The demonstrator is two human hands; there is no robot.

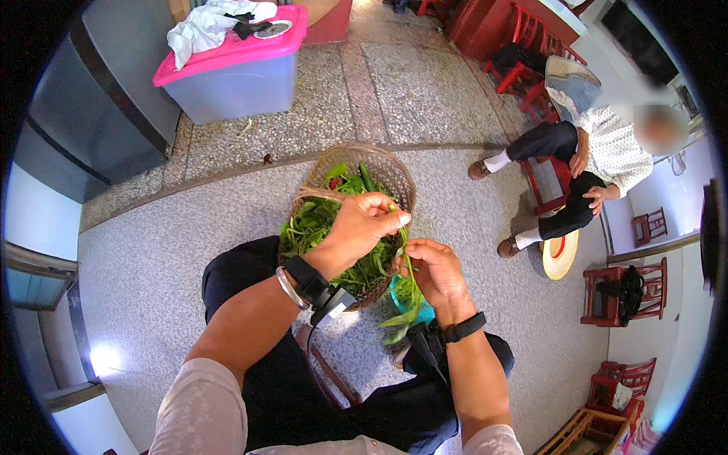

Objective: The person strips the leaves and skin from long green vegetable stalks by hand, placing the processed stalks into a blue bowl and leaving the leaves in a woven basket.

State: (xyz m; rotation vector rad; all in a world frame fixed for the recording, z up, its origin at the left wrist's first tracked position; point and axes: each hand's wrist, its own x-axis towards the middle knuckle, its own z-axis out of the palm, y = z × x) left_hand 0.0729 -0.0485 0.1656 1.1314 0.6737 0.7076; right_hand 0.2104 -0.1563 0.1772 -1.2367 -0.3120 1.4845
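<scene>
My left hand (364, 224) pinches the upper end of a green leafy vegetable stem (407, 263) between thumb and fingers. Lower on the same stem, the fingertips of my right hand (435, 270) close around it, and its leaves hang down below that hand. Beneath both hands stands a woven basket (405, 170) heaped with leafy greens (318, 219). A dark green cucumber-like vegetable (367, 177) and something small and red lie among the greens. Partly hidden behind my right hand is a turquoise plastic basket (425, 313) holding thin green stems.
A storage box (233, 85) with a pink lid stands at the back left. To the right a person (608, 148) sits on a red stool (546, 185), beside a straw hat (561, 256) on the floor. Red wooden chairs (625, 290) line the right wall.
</scene>
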